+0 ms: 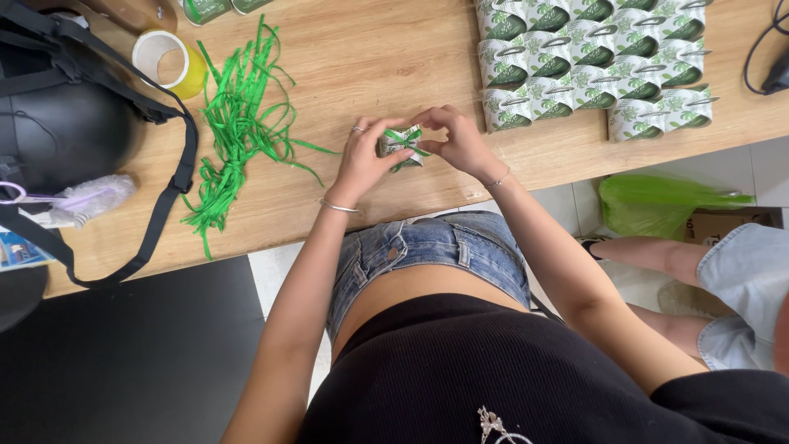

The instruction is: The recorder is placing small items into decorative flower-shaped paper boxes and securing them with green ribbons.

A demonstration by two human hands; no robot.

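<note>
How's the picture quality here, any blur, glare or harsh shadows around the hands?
Head view: even, soft light, no glare on the table; left hand, right hand and the small box are sharp with faint shadows; wide-angle bending shows at the edges.

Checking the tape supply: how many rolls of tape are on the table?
1. A single yellow tape roll lies on the wooden table at its far left, beside the green ribbon pile. Others may be hidden behind the black bag.

Black ribbed top, frayed denim shorts, thin silver bracelets on both wrists, a ring.
</note>
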